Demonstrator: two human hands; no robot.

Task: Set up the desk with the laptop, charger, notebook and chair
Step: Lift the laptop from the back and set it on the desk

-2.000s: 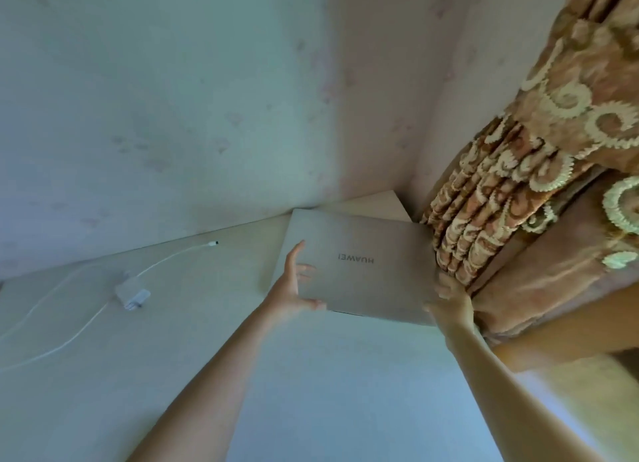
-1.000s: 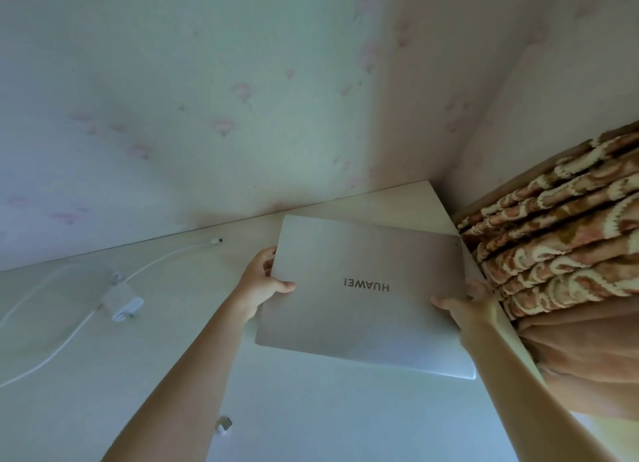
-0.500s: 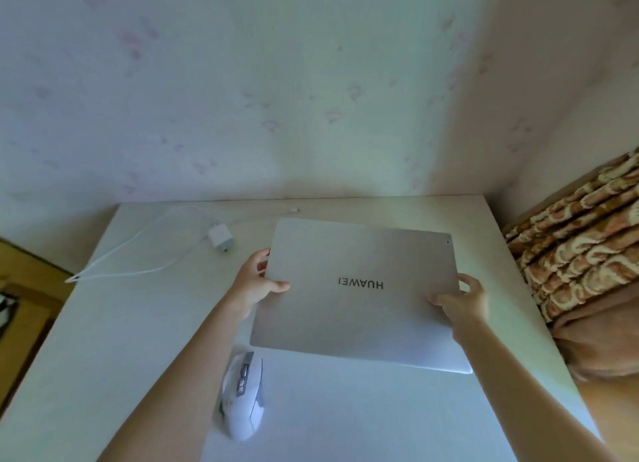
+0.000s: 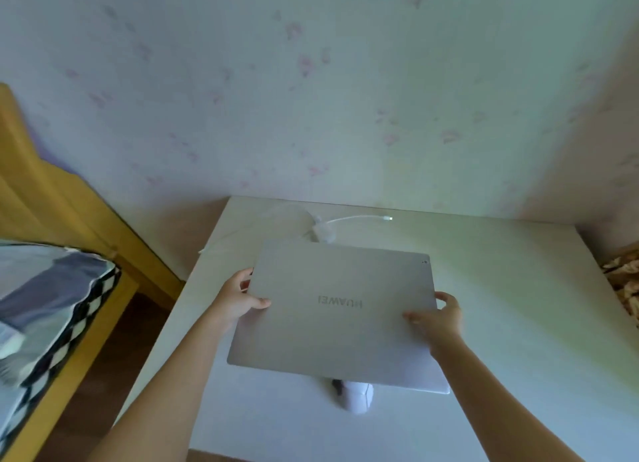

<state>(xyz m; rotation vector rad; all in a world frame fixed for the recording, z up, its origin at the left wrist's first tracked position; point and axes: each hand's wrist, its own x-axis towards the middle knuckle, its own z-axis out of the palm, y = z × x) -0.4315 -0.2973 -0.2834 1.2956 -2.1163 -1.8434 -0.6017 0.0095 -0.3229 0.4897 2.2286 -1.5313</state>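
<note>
Left hand (image 4: 237, 302) and right hand (image 4: 441, 314) grip closed silver Huawei laptop (image 4: 337, 314) by side edges, above white counter (image 4: 501, 288); charger (image 4: 325, 232) beyond.

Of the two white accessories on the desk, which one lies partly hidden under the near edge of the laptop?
The mouse: it pokes out below the near edge of the laptop. The charger, with its cable, lies at the far edge.

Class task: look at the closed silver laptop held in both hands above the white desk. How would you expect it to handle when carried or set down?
The closed silver laptop probably stays rigid: it shows no sag between the left hand and right hand. Its smooth lid may be slippery, so gripping both edges seems wise. Set down on the white mouse, it might rock.
</note>
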